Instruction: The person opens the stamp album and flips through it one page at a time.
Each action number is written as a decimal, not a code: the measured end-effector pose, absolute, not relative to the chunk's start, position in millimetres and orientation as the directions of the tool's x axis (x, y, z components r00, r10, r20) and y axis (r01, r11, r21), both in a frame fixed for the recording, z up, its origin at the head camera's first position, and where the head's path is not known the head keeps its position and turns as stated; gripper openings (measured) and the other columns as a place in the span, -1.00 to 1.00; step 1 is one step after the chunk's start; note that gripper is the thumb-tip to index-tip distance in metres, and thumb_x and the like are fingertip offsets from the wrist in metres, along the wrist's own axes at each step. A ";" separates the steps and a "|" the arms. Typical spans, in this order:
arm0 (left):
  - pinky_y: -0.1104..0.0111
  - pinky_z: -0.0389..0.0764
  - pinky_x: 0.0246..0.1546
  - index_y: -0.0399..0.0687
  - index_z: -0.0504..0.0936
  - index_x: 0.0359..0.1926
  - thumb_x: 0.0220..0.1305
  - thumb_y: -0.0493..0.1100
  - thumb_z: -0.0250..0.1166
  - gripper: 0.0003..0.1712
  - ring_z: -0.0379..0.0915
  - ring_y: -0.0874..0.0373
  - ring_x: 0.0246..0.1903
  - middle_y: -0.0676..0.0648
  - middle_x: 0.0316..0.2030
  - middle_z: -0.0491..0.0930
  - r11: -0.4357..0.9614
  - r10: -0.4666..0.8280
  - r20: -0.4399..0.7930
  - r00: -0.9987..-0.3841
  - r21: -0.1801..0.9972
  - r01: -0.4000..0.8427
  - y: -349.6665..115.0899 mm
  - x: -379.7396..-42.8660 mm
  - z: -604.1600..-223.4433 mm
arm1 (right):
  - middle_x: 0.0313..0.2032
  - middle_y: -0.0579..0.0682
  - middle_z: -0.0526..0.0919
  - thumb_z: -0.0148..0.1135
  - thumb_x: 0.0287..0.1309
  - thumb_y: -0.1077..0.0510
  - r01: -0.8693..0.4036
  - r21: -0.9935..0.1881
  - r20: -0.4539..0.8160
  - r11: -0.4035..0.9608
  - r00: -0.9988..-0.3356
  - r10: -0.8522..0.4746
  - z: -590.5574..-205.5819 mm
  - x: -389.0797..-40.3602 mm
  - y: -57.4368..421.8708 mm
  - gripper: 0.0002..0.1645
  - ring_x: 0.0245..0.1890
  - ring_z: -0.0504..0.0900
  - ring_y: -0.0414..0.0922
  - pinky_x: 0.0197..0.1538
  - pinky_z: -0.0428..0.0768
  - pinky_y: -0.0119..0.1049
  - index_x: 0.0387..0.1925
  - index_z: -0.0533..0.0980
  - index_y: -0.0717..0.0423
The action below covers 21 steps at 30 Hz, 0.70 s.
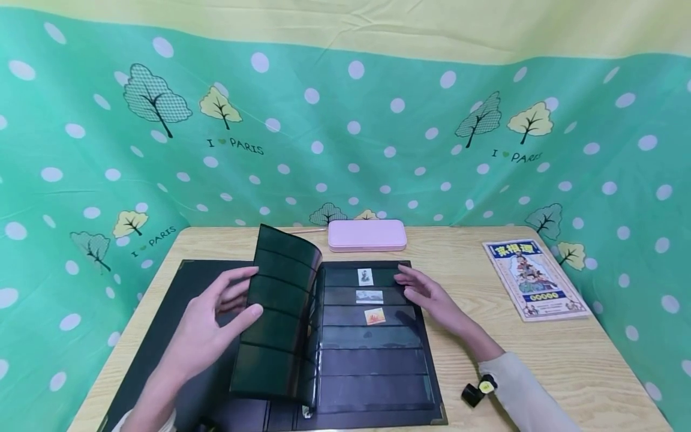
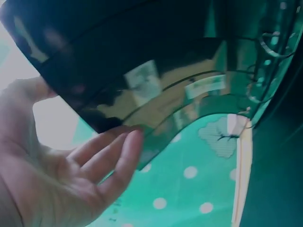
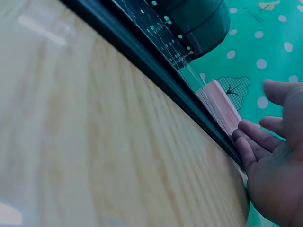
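Observation:
A black stamp album [image 1: 378,393] lies open on the table, its pages held by rings along the spine. My left hand [image 1: 202,327] pinches the outer edge of one black album page [image 1: 283,300], thumb on one face and fingers on the other. That page stands raised and bowed over the spine. On its far face, the left wrist view shows pale stamps [image 2: 144,82] in the strips. Three stamps, the topmost a portrait stamp [image 1: 365,276], sit in the upper strips of the right page. My right hand [image 1: 432,300] rests at that page's upper right edge, fingers loosely bent, holding nothing.
A pink case [image 1: 367,235] stands behind the album, with a thin pen-like stick [image 1: 308,230] beside it. A colourful booklet [image 1: 534,279] lies at the right of the wooden table [image 1: 459,252]. A green dotted cloth [image 1: 335,132] hangs around the back and sides.

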State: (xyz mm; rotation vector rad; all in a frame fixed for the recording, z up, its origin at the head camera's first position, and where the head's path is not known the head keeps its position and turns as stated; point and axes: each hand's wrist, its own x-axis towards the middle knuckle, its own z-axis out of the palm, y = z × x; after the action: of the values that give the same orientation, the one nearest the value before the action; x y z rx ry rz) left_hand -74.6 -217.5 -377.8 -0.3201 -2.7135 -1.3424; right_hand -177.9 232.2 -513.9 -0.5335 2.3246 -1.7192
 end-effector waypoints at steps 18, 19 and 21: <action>0.12 0.78 -0.05 0.12 0.12 0.81 0.49 0.10 0.52 0.08 0.73 -0.24 0.12 -0.52 0.49 0.42 0.614 0.052 -0.212 -0.976 0.778 -0.136 -255.0 -62.7 -386.4 | 0.62 0.11 0.43 0.62 0.33 0.08 -0.447 -0.674 0.154 0.587 -0.863 -0.481 -521.5 -179.1 234.4 -0.17 0.63 0.34 0.27 0.56 0.37 0.32 0.55 0.53 0.15; 0.21 0.75 -0.14 0.11 0.14 0.80 0.49 0.09 0.52 0.07 0.74 -0.11 0.03 -0.51 0.46 0.45 0.610 0.047 -0.204 -0.978 0.781 -0.134 -255.3 -62.5 -386.8 | 0.62 0.12 0.42 0.63 0.33 0.08 -0.455 -0.665 0.155 0.593 -0.860 -0.486 -521.2 -179.2 234.9 -0.16 0.63 0.34 0.28 0.55 0.38 0.32 0.55 0.52 0.18; 0.32 0.63 -0.29 0.09 0.17 0.79 0.49 0.01 0.52 0.04 0.68 0.12 -0.17 -0.49 0.40 0.49 0.594 0.047 -0.169 -0.985 0.797 -0.109 -254.2 -62.4 -387.1 | 0.62 0.15 0.41 0.62 0.33 0.08 -0.470 -0.644 0.156 0.604 -0.853 -0.498 -520.4 -179.3 236.0 -0.14 0.62 0.34 0.29 0.55 0.38 0.32 0.55 0.50 0.22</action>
State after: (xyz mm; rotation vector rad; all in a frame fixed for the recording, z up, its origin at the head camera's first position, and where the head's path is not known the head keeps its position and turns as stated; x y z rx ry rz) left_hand -62.4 -254.2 -387.1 0.0581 -2.9555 -1.4983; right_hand -179.3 236.0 -520.4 -0.8393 2.7778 -1.0973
